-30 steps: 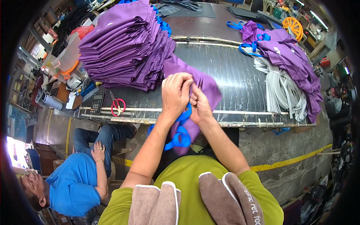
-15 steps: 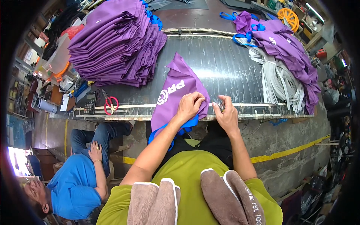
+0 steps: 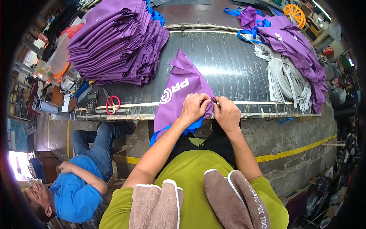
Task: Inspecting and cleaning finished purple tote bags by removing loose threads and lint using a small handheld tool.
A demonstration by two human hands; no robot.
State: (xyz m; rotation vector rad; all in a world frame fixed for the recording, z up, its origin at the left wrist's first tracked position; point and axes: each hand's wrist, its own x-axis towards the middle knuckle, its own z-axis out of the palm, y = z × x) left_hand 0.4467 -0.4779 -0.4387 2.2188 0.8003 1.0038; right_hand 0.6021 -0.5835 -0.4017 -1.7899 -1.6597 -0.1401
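A purple fabric bag [image 3: 186, 79] with white print and a blue strap [image 3: 195, 124] lies partly on the dark table and hangs over its front edge. My left hand [image 3: 194, 108] pinches the bag near its right edge. Close beside it, my right hand [image 3: 228, 113] is closed around a small dark tool [image 3: 217, 103] whose tip meets the cloth edge. Most of that tool is hidden by my fingers, so its kind cannot be made out.
A tall stack of folded purple bags [image 3: 118, 45] stands at the left. Red-handled scissors [image 3: 113, 105] and a calculator [image 3: 91, 102] lie near the front edge. At the right are a bundle of white strips [image 3: 284, 76] and more purple bags [image 3: 297, 49]. A seated person in blue [image 3: 78, 194] is at lower left.
My right hand has moved left to the bag's edge, and its fingers have closed in. My left hand keeps its pinch. The seated person's hand has left the knee and come up to the chest.
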